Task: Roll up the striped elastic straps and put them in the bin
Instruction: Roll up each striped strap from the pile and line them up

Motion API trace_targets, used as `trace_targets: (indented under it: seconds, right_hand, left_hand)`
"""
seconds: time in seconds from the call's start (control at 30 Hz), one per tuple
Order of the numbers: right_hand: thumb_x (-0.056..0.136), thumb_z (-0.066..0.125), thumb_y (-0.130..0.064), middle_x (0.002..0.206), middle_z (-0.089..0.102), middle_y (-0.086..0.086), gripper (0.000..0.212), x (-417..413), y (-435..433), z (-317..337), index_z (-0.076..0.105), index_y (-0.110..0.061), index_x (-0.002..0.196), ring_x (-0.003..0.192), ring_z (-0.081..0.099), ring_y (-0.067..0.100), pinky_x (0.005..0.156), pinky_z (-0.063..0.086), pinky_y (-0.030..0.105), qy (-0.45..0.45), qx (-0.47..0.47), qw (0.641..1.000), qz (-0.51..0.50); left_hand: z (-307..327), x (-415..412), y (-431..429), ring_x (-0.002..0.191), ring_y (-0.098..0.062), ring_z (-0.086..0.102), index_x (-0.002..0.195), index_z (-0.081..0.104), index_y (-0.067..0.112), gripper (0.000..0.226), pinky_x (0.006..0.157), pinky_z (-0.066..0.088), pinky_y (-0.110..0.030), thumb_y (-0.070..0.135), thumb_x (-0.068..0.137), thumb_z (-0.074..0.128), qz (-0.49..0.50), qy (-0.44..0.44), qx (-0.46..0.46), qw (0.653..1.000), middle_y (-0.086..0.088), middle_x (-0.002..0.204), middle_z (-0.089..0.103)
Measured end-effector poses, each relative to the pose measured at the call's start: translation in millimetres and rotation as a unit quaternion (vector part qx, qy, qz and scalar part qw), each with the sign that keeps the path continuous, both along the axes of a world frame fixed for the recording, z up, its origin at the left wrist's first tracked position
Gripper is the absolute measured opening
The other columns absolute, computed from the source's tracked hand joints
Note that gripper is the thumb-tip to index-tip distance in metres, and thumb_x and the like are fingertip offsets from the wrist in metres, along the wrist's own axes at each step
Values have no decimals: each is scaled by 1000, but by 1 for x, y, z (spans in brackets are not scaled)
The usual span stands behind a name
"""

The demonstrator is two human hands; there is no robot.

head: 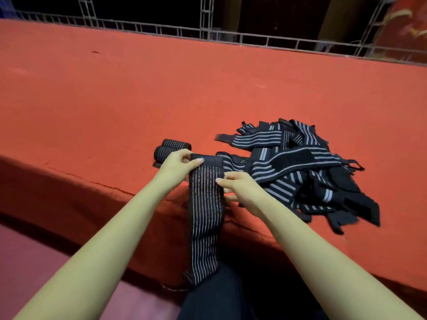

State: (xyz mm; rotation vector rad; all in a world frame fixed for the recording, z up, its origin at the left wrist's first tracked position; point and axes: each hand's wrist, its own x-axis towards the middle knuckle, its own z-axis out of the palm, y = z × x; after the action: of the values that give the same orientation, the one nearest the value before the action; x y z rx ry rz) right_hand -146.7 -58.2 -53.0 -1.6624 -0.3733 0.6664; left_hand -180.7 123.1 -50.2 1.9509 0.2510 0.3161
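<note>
A black elastic strap with thin white stripes [205, 218] hangs over the front edge of the red-covered surface [161, 93]. My left hand [178, 166] pinches its top end, thumb on top. My right hand [240, 189] holds the strap's right edge a little lower. Two rolled-up straps [169, 148] lie side by side just behind my left hand. A loose heap of striped straps [300, 167] lies to the right of my hands. No bin is in view.
The red surface stretches far to the left and back. A metal grid railing [208, 33] runs along its far edge. The front edge drops to a purple floor [34, 262]. My dark-clothed leg [219, 296] is below the strap.
</note>
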Motion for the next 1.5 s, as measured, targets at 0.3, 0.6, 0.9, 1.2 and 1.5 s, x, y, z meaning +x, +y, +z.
trace_targets:
  seconds: [0.3,0.6,0.9,1.2,1.5]
  right_hand:
    - [87,64,-4,82,51,-5,76,30,31,-55,26,-29,148,75,50,11,82,44,29,-226,-127,964,-54]
    - [101,41,-35,139,40,12,60,51,52,-59,19,-16,153,131,37,29,98,38,39,-357,-350,864,67]
    - [101,39,-33,142,36,13,56,53,51,-51,21,-18,152,131,38,32,99,40,42,-378,-371,843,97]
    - [101,37,-25,147,33,12,53,81,-20,-50,24,-17,152,132,30,28,110,24,35,-482,-476,729,97]
    - [104,33,-29,161,17,3,46,120,-54,-38,30,-32,149,145,19,27,119,9,37,-458,-519,709,138]
  left_hand:
    - [-54,42,16,60,-6,44,70,52,15,26,53,31,-14,25,86,71,103,23,97,990,7,65,51]
    - [-77,50,21,69,-19,52,75,54,9,29,60,32,-30,30,85,71,141,36,185,972,0,68,54]
    - [-77,44,17,96,-26,53,101,53,7,31,79,39,-32,25,84,72,160,34,250,954,-9,102,50]
    - [-47,83,-28,113,-32,51,144,42,24,65,101,38,-37,31,85,70,-47,79,323,942,-14,124,46]
    - [-56,124,-86,117,-25,52,135,54,18,42,100,32,-27,17,94,59,-147,70,279,946,-12,121,55]
